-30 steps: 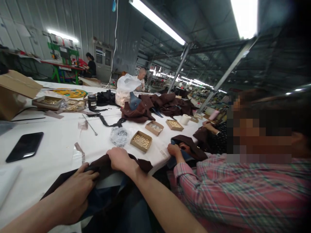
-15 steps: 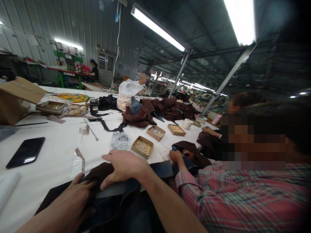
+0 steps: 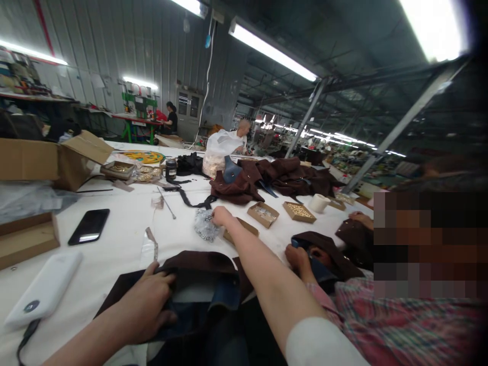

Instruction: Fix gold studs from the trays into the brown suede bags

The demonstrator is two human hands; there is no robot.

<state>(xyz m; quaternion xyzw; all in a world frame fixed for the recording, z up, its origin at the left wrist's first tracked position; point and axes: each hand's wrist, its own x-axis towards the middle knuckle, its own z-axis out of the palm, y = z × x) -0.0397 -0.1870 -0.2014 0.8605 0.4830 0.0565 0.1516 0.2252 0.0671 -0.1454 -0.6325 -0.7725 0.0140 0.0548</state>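
Observation:
My left hand (image 3: pixel 152 297) is closed on a brown and dark-blue fabric piece (image 3: pixel 202 260) at the table's front edge, fingers on top and thumb below. The fabric bulges open toward me, with its blue side showing inside. My right hand (image 3: pixel 224 217) is stretched forward to a clear plastic bag of small silvery metal pieces (image 3: pixel 206 226). Its fingers are bent together at the bag's right side; whether anything is between them is hidden. Beneath my right forearm, a small cardboard box (image 3: pixel 249 229) is partly covered.
Beyond are a box of silvery bits (image 3: pixel 263 214), a box of gold studs (image 3: pixel 299 212), a white roll (image 3: pixel 319 203) and heaped brown fabric (image 3: pixel 274 175). Leftward lie a phone (image 3: pixel 89 227) and a white power bank (image 3: pixel 46 287). At right, a co-worker's hand (image 3: pixel 299 259) holds similar fabric.
My right hand has left the fabric and reached forward to the plastic bag. My left hand stays on the fabric. The view has swung left, bringing the power bank into sight.

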